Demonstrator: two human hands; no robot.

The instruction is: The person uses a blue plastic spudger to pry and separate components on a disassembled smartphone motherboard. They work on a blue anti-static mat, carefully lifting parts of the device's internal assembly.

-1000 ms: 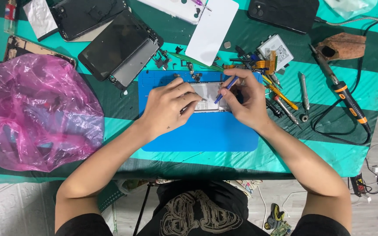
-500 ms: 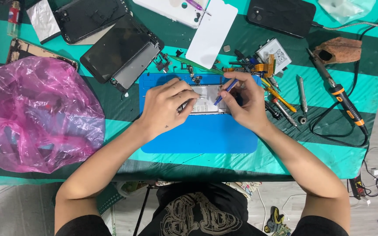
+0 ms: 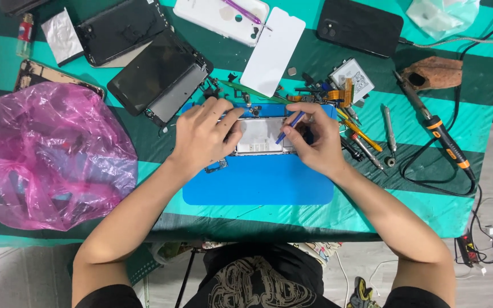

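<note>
An opened phone body with a silvery inner plate lies on a blue work mat. My left hand rests on the phone's left end, fingers pressing its upper edge and holding it still. My right hand covers the phone's right end and grips a thin blue-handled tool like a pen, its tip down on the silvery plate. A small dark part sits on the mat just below my left hand.
A pink plastic bag fills the left. Phone screens and frames, a white back cover and a black phone lie at the back. Screwdrivers, a soldering iron with cable, and small parts sit right.
The camera view has shifted slightly. Both hands stay on the phone; the blue tool's tip has made only small moves on the plate.
</note>
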